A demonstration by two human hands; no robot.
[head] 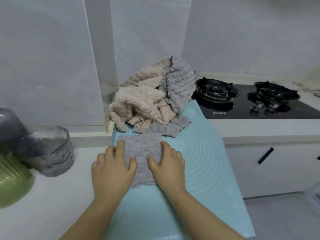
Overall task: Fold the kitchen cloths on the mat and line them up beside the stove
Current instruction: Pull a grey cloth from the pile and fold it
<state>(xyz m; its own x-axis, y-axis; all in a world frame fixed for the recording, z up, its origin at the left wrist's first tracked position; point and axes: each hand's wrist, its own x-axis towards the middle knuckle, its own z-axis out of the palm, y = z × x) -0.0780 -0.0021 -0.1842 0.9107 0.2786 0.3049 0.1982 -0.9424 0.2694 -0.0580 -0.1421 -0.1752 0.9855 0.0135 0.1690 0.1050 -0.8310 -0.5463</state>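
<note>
Head camera view: both hands are down flat on a small grey cloth [143,151]. The left hand [112,165] is over its left edge and the right hand [168,164] over its right edge, with fingers straight and a bit spread, so they're pressing, not gripping. The cloth lies as a tidy rectangle on the pale blue mat [207,163], close to the mat's left edge. At the mat's far end there's a messy heap of unfolded cloths: fluffy beige ones [138,104] with a grey one [178,84] draped over the top right, and another grey one [171,126] sticking out under the heap's near side. It's right up against the pressed cloth, though I can't tell if they touch. The black stove [251,103] is set in the counter [60,196] just right of the heap, by the mat's far right corner. Over at the counter's left edge are a glass jar [50,151] and some green ribbed thing [12,175], partly cut off.
</note>
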